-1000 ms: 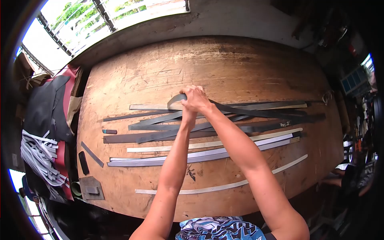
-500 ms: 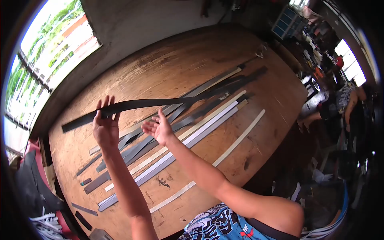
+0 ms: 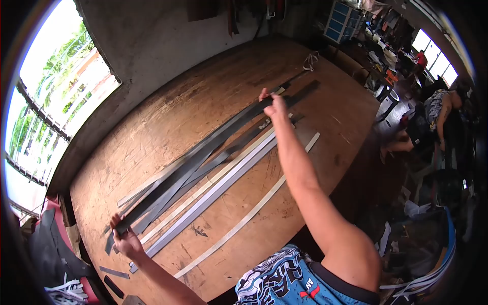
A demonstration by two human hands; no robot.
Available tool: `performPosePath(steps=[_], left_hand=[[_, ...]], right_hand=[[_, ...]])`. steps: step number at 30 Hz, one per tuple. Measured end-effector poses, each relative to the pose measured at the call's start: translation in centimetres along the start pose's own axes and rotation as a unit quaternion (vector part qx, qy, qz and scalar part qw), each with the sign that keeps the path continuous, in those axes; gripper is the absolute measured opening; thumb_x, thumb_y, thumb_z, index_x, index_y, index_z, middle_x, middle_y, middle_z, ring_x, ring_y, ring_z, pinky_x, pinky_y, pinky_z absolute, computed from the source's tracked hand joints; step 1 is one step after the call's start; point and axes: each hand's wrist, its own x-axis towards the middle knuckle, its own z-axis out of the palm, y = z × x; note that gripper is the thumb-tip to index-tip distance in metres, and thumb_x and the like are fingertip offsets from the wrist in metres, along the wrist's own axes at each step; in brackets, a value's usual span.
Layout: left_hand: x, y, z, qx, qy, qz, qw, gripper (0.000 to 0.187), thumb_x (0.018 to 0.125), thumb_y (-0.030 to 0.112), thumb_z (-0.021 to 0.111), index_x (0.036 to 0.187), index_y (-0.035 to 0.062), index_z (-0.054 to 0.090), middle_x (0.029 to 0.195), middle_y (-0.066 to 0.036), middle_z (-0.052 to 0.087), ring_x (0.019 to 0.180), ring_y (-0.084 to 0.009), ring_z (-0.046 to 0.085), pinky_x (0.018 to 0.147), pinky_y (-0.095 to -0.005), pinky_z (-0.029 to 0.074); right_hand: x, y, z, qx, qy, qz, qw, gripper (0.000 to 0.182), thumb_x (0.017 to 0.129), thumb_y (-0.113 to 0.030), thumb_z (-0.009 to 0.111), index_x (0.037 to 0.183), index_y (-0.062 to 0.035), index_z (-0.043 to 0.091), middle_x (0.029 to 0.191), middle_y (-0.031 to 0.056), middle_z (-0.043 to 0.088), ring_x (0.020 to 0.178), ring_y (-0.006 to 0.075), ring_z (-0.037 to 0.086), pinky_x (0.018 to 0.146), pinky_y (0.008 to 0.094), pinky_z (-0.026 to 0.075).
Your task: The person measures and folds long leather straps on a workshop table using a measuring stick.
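My left hand point(image 3: 126, 238) holds the near end of a long black strip point(image 3: 203, 152), at the lower left of the wooden table. Farther up, my right hand point(image 3: 274, 105) has its fingers around the strip near its far end. The strip runs nearly straight between both hands, over several dark and grey strips. Beside it lie a cream strip point(image 3: 190, 199) and a pale lilac strip point(image 3: 216, 192). A separate off-white strip point(image 3: 249, 216) curves across the table nearer to me.
The wooden table point(image 3: 168, 147) fills the middle. Small dark scraps point(image 3: 114, 273) lie near its lower left corner. A window point(image 3: 61, 91) is at the left, with dark material point(image 3: 53, 244) below it. A person point(image 3: 441, 119) sits at the right, beside clutter.
My left hand has moved down and left, and my right hand up and right to the strip's far part. The raised black strip has come down along the other strips.
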Motion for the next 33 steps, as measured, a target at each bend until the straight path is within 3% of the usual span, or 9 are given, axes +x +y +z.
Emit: performPosePath(steps=[5, 6, 10, 18, 22, 26, 28, 30, 33], left_hand=[[3.1, 6.9, -17.4, -0.086, 0.076, 0.079, 0.99, 0.039, 0.098, 0.008, 0.031, 0.124, -0.007, 0.056, 0.111, -0.023, 0.067, 0.108, -0.0324, 0.064, 0.107, -0.0503, 0.046], [4.0, 8.1, -24.1, -0.083, -0.162, 0.072, 0.981, 0.037, 0.096, 0.008, 0.035, 0.12, -0.0028, 0.06, 0.097, -0.017, 0.068, 0.092, -0.0283, 0.065, 0.099, -0.0456, 0.052], [0.4, 11.0, -34.3, -0.071, 0.103, 0.059, 0.99, 0.028, 0.086, 0.003, 0.049, 0.107, 0.0029, 0.068, 0.085, -0.008, 0.066, 0.078, -0.0218, 0.065, 0.079, -0.0365, 0.056], [-12.5, 8.9, -36.8, -0.19, 0.111, 0.047, 0.975, 0.04, 0.091, 0.02, 0.04, 0.118, 0.0085, 0.065, 0.081, -0.006, 0.056, 0.065, -0.0177, 0.049, 0.063, -0.0341, 0.044], [-15.9, 8.6, -34.8, -0.182, 0.269, 0.046, 0.945, 0.072, 0.094, 0.054, 0.017, 0.11, 0.0021, 0.065, 0.072, -0.007, 0.047, 0.058, -0.0201, 0.041, 0.056, -0.0351, 0.035], [-14.1, 7.8, -40.0, -0.06, 0.387, -0.01, 0.92, 0.038, 0.099, 0.036, 0.041, 0.103, 0.0076, 0.064, 0.069, -0.005, 0.052, 0.058, -0.0191, 0.049, 0.054, -0.0349, 0.04], [-14.7, 6.7, -36.5, 0.035, 0.497, -0.006, 0.867, 0.015, 0.097, 0.023, 0.057, 0.094, 0.0104, 0.064, 0.077, -0.004, 0.064, 0.065, -0.021, 0.062, 0.053, -0.0372, 0.048], [-14.2, 5.9, -40.2, 0.121, 0.505, -0.006, 0.855, 0.013, 0.095, 0.021, 0.065, 0.09, 0.0092, 0.064, 0.08, -0.005, 0.066, 0.065, -0.0201, 0.063, 0.05, -0.0384, 0.049], [-15.7, 5.5, -39.3, 0.18, 0.467, 0.027, 0.865, 0.013, 0.095, 0.019, 0.068, 0.091, 0.0081, 0.062, 0.079, -0.004, 0.065, 0.064, -0.0193, 0.064, 0.052, -0.0354, 0.051]], right_hand=[[-5.3, -8.1, -1.5, -0.089, -0.062, -0.067, 0.992, 0.02, 0.103, -0.014, 0.041, 0.098, -0.0014, 0.056, 0.084, 0.0124, 0.059, 0.071, 0.0204, 0.055, 0.066, 0.0357, 0.049], [-6.8, -9.5, -2.7, -0.121, -0.097, -0.07, 0.985, 0.016, 0.102, -0.013, 0.043, 0.098, -0.0034, 0.055, 0.082, 0.0108, 0.057, 0.07, 0.0193, 0.054, 0.065, 0.035, 0.048], [-12.2, -13.9, -7.9, -0.241, -0.144, -0.062, 0.958, 0.002, 0.092, -0.01, 0.057, 0.094, -0.0104, 0.056, 0.072, -0.0003, 0.046, 0.066, 0.012, 0.046, 0.058, 0.029, 0.037], [-16.8, -22.5, -18.1, -0.227, -0.072, -0.09, 0.967, 0.048, 0.106, -0.042, 0.037, 0.117, -0.0044, 0.065, 0.068, 0.0011, 0.038, 0.059, 0.0141, 0.034, 0.058, 0.0292, 0.032], [-19.9, -21.5, -16.7, -0.2, 0.071, -0.128, 0.969, 0.039, 0.099, -0.027, 0.038, 0.104, 0.0024, 0.064, 0.068, 0.003, 0.037, 0.06, 0.0177, 0.033, 0.058, 0.0342, 0.031], [-15.3, -27.1, -22.0, -0.221, 0.151, -0.07, 0.961, 0.024, 0.093, -0.014, 0.047, 0.071, -0.013, 0.04, 0.06, 0.0017, 0.027, 0.056, 0.0156, 0.029, 0.056, 0.0339, 0.028], [-10.8, -31.0, -26.4, -0.331, 0.274, -0.175, 0.886, 0.025, 0.101, -0.024, 0.045, 0.098, -0.0032, 0.059, 0.085, 0.0128, 0.063, 0.077, 0.0261, 0.062, 0.077, 0.0465, 0.053], [-13.4, -28.1, -23.8, -0.459, 0.367, -0.232, 0.776, 0.06, 0.096, -0.033, 0.06, 0.132, 0.0135, 0.048, 0.134, 0.0187, 0.059, 0.115, 0.0299, 0.062, 0.102, 0.046, 0.049], [-11.1, -31.0, -25.7, -0.411, 0.34, -0.242, 0.81, 0.066, 0.092, -0.032, 0.068, 0.131, 0.0145, 0.042, 0.127, 0.017, 0.063, 0.112, 0.0305, 0.064, 0.098, 0.053, 0.051]])
